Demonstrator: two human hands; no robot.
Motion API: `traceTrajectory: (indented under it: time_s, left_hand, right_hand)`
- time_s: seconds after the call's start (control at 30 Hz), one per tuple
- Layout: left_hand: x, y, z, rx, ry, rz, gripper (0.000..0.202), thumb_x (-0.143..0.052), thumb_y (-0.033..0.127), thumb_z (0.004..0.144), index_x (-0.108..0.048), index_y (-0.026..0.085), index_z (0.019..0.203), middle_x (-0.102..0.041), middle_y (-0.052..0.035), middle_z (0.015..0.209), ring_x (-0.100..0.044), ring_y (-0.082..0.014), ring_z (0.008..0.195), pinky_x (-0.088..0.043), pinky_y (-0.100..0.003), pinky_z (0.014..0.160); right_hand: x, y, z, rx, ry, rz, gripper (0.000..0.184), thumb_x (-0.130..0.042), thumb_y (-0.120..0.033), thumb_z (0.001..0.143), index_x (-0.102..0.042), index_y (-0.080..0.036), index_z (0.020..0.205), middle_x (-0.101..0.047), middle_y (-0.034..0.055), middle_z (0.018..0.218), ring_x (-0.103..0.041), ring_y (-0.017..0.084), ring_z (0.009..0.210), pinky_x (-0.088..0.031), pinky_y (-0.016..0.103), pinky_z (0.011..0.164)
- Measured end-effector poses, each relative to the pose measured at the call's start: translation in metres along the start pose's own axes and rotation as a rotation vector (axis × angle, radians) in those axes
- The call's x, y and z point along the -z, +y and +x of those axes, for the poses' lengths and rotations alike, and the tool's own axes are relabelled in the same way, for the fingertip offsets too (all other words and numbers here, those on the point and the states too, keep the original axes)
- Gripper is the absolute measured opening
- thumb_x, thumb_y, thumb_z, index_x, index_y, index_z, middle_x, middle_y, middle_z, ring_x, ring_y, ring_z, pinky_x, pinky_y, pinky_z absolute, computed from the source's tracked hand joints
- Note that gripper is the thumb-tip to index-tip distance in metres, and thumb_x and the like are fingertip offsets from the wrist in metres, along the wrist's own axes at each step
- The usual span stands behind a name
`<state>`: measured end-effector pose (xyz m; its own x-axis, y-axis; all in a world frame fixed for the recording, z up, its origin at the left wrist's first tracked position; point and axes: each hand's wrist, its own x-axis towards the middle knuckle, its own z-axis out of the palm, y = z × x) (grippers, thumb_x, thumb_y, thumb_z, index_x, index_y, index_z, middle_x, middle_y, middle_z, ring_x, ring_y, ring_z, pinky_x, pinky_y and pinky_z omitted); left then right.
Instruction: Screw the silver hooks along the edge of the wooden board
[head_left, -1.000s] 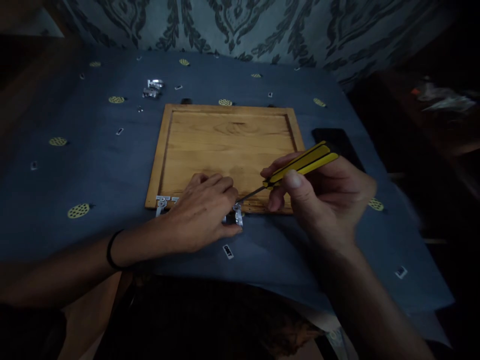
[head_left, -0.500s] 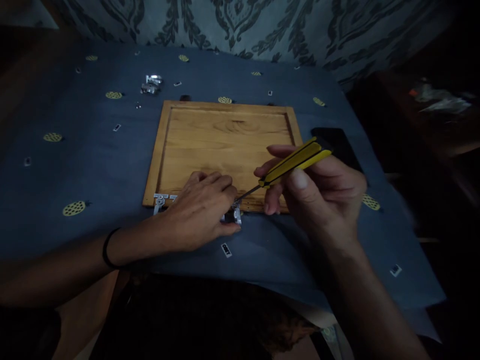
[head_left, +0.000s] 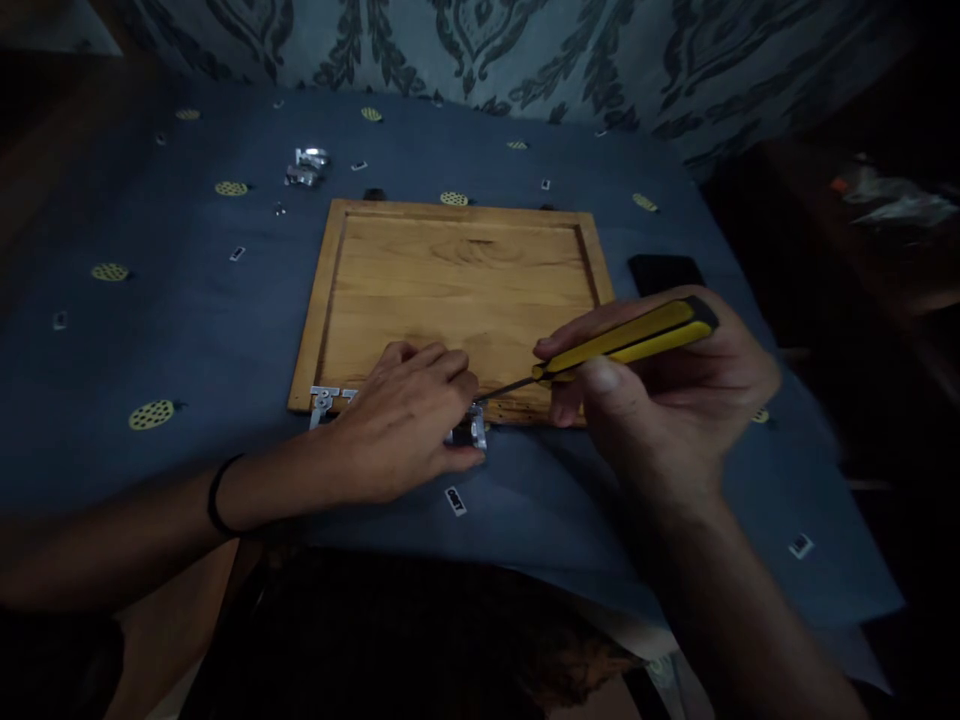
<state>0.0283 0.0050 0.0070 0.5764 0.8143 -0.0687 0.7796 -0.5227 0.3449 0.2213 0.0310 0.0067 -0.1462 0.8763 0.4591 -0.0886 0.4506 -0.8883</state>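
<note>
A framed wooden panel (head_left: 465, 270) lies flat on the blue tablecloth. My left hand (head_left: 409, 420) bends over its near edge, fingers closed on a metal hinge (head_left: 478, 428) that is partly hidden beneath them. In my right hand (head_left: 660, 400) is a screwdriver (head_left: 630, 340) with a yellow and black handle, gripped between thumb and fingers. Its shaft slants down to the left, the tip reaching the hinge beside my left fingers; the exact contact is hidden. Another hinge piece (head_left: 323, 403) sits at the panel's near left corner.
Shiny metal hinges (head_left: 306, 168) lie at the back left of the tablecloth (head_left: 187, 330), with small bits (head_left: 280, 209) close by. A black flat object (head_left: 664, 272) lies right of the panel. Clear plastic (head_left: 900, 195) rests on a dark surface at far right.
My right hand has moved right and the screwdriver has tilted flatter, its tip still by the hinge. My left hand stays at the same place on the panel; the view has shifted slightly.
</note>
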Motion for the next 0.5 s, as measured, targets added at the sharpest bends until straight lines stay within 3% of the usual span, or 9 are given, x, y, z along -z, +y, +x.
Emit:
traceTrajectory:
  time_s: [0.17, 0.5]
  left_hand:
    - [-0.001, -0.0004, 0.0006, -0.004, 0.012, 0.007, 0.036, -0.08, 0.044, 0.089, -0.069, 0.013, 0.103, -0.067, -0.009, 0.106, -0.061, -0.0295, 0.108, -0.042, -0.043, 0.098]
    - [-0.0021, -0.0011, 0.0, -0.015, 0.029, 0.014, 0.034, -0.079, 0.043, 0.089, -0.068, 0.013, 0.101, -0.068, -0.0089, 0.106, -0.061, -0.0289, 0.107, -0.043, -0.043, 0.096]
  right_hand:
    - [0.0033, 0.0044, 0.0012, 0.026, 0.095, -0.006, 0.016, -0.083, -0.038, 0.086, -0.071, -0.028, 0.083, -0.078, -0.0016, 0.086, -0.055, 0.009, 0.041, -0.043, 0.028, 0.032]
    - [0.0002, 0.0064, -0.0002, 0.025, 0.056, -0.002, 0.009, -0.084, -0.03, 0.085, -0.075, -0.028, 0.084, -0.077, -0.003, 0.081, -0.058, 0.009, 0.041, -0.045, 0.026, 0.035]
